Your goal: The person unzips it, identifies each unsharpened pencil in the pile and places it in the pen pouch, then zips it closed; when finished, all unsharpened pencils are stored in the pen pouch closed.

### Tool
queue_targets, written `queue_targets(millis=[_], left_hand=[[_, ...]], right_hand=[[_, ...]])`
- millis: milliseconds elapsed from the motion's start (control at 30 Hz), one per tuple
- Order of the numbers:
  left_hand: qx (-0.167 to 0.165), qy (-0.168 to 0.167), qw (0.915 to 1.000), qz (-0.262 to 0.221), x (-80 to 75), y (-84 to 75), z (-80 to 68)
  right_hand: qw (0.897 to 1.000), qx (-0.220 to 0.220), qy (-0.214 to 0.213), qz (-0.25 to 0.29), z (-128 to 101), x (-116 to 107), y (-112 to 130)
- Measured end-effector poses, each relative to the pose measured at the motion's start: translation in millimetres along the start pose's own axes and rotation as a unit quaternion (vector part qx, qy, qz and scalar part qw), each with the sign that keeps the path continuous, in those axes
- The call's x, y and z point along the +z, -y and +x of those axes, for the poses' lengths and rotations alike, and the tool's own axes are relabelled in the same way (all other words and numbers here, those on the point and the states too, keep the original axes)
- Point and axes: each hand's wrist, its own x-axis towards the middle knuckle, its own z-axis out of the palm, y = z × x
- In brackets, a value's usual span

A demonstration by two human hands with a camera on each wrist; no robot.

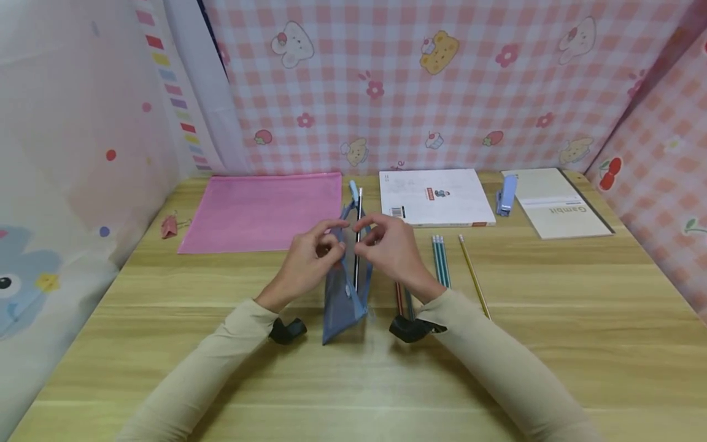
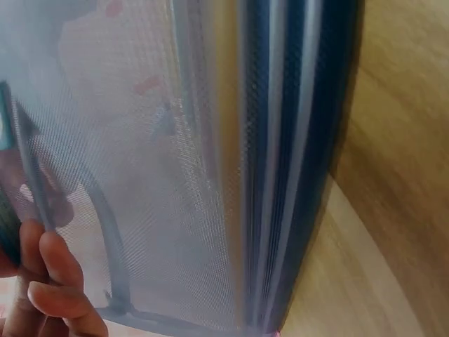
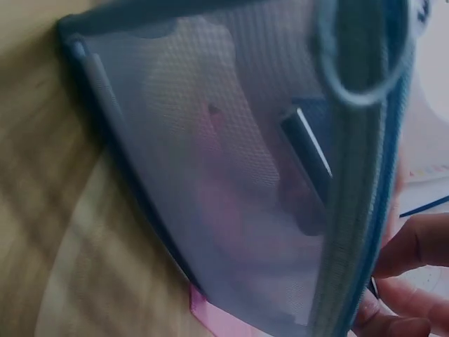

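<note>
A blue mesh pouch [image 1: 343, 288] stands on its near end in the middle of the worktop [image 1: 166, 319], tilted up and away, with its open top edge raised between the two hands. The left hand [image 1: 306, 261] pinches the left lip of the opening, fingers curled on the mesh; in the left wrist view its fingertips [image 2: 52, 281] press against the fabric from below. The right hand [image 1: 389, 245] pinches the right lip in the same way, so each grip is closed on one side of the pouch and the mouth is held spread apart. A dark pen [image 1: 358, 239] stands in the opening, its upper part sticking out past the far end; through the mesh in the right wrist view a dark, flat-ended thing shows inside, probably that pen. Holding the pouch propped on the worktop likely lets its weight rest there while both hands keep the mouth wide.

Just right of the right hand lie several teal pencils [image 1: 440, 261] side by side, and a yellow pencil [image 1: 474, 276] a little further right. Far left lies a pink zip folder [image 1: 265, 212] with a small pink clip [image 1: 169, 226] beside it. At the far edge are a white book [image 1: 433, 197], a blue stapler [image 1: 507, 194] and a cream notebook [image 1: 558, 202].
</note>
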Motion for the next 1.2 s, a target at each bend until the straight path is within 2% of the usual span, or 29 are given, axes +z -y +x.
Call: queue_targets(millis=[200, 300, 433, 500, 633, 733, 967, 1200], left_hand=[[-0.004, -0.011, 0.9999, -0.001, -1.4, -0.1, -0.1], [-0.002, -0.010, 0.9999, 0.002, -0.9, -1.2, -0.2], [0.001, -0.008, 1.0000, 0.003, -0.1, -2.1, 0.4], [0.005, -0.005, 1.0000, 0.004, 0.0, -1.4, 0.8], [0.004, -0.007, 0.9999, 0.009, -1.7, 0.3, 0.3], [0.004, -0.011, 0.9999, 0.012, -3.0, 0.6, 0.3], [-0.001, -0.007, 0.9998, 0.016, -7.3, 1.7, -1.0], [-0.008, -0.002, 0.9999, 0.013, -10.6, 2.5, -2.0]], right_hand=[[0.998, 0.003, 0.050, -0.035, -4, 2, 0], [0.994, -0.001, 0.078, -0.073, -4, 3, 1], [0.989, -0.027, 0.096, -0.111, -5, 0, 3], [0.988, -0.048, 0.086, -0.122, -6, -4, 3], [0.987, -0.087, 0.039, -0.131, -9, -21, 1], [0.986, -0.096, 0.014, -0.139, -11, -39, -8], [0.979, -0.038, 0.017, -0.200, -18, -83, -44], [0.959, -0.002, 0.053, -0.278, -29, -124, -80]])
